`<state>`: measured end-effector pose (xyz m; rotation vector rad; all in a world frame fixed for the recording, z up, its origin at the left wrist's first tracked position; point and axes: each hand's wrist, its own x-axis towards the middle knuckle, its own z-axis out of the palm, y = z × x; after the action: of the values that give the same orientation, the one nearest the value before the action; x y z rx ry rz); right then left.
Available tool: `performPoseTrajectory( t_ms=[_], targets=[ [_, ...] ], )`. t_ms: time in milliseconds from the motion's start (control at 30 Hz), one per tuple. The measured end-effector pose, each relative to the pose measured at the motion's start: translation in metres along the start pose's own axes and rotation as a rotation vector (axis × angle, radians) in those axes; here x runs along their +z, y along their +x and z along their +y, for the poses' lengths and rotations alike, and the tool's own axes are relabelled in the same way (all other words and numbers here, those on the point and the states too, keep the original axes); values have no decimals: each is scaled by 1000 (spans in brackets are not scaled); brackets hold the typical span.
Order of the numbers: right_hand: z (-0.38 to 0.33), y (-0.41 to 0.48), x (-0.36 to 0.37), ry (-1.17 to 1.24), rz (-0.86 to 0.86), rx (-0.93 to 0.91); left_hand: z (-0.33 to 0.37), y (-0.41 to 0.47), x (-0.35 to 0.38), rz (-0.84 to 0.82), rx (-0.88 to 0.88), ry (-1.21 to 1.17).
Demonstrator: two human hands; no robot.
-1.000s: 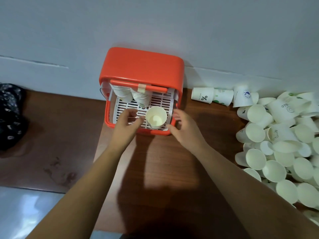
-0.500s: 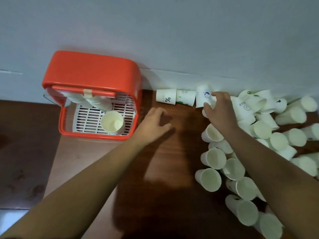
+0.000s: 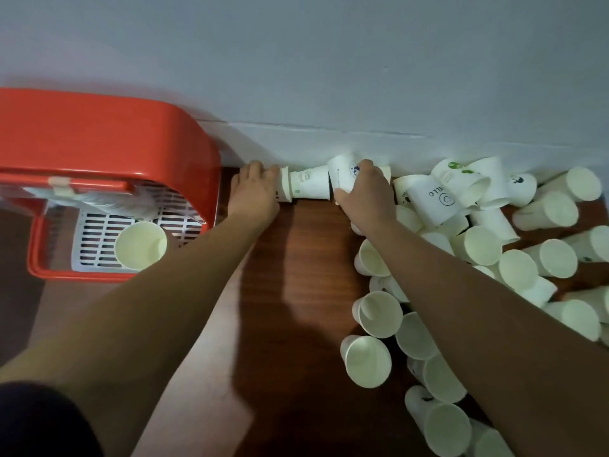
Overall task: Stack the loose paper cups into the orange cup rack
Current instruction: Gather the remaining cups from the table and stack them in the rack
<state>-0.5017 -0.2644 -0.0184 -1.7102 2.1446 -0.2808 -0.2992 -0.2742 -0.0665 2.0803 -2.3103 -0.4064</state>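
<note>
The orange cup rack point(image 3: 108, 133) stands at the left against the wall, with a white slatted tray point(image 3: 99, 239) inside. One cream paper cup point(image 3: 140, 245) sits upright at the tray's front, and nested cups hang blurred under the rack's roof. My left hand point(image 3: 253, 192) closes over a cup lying on its side by the wall, next to a green-printed cup point(image 3: 308, 186). My right hand point(image 3: 365, 192) grips a cup with a blue logo point(image 3: 344, 171). A big heap of loose paper cups point(image 3: 478, 245) fills the right side.
The brown wooden table point(image 3: 296, 275) runs between the rack and the heap. A grey wall point(image 3: 329, 77) closes off the back directly behind rack and cups. Several cups point(image 3: 365, 361) lie along the right, down to the near edge.
Both hands left the rack and reached right to the cups by the wall. The left hand now covers the cup at the row's left end; the right grips the blue-logo cup.
</note>
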Motion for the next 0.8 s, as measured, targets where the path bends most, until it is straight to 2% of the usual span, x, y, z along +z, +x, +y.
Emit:
performPoseTrajectory(
  t_ms=[167,367,433,567,633,733,800],
  targets=[
    [-6,-17,-12,180,5,-80,-9,-31,10,54,-25,-31],
    [-25,-57,-31,366,-16,-94,-9,-99,-9,111,-58,-390],
    [-34,-72,-32,427,-64,-85,-14,-122,-28,98,-85,-576],
    [-53,-108,-24,478,-191,-39,-41,-170,-68,42,23,-903],
    [-63,-127,-18,492,-232,-29,-63,-191,-85,48,-12,-1055],
    [-81,-150,-9,547,-268,21,-101,-211,-103,148,-57,-1215],
    [-93,-164,-3,598,-282,73,-124,-217,-107,224,-86,-1230]
  ],
)
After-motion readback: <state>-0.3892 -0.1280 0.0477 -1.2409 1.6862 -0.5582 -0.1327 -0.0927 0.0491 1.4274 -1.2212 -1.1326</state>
